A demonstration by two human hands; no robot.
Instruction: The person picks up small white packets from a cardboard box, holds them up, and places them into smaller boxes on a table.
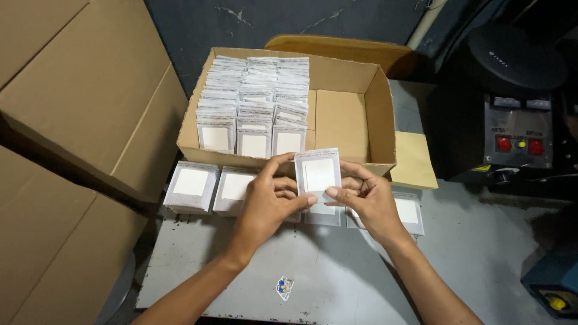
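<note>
A small, flat, square packet of grey translucent plastic with a white card inside was held upright above the grey, scuffed metal desk, just in front of the near wall of an open brown cardboard box. The packet was gripped by both hands. The left hand was seen with its fingers curled around the packet's left edge, the thumb lying along the lower edge. The right hand was seen with its fingers pinched on the packet's right edge and lower corner. Both hands were thus clenched on the same packet, and nothing else was held.

Inside the box, three close rows of like packets were stood on edge against the left side, while the right part of the box floor was left bare. On the desk, just before the box, further stacks of the same packets were laid flat: two stacks were set to the left of the hands, and others were partly hidden beneath the hands, with one showing to the right.

A small sticker with blue and yellow dots was seen on the desk, near the front edge. Large brown cardboard cartons were stood to the left. A dark machine with two red buttons was placed to the right, and a pale yellow envelope was lying beside the box.
</note>
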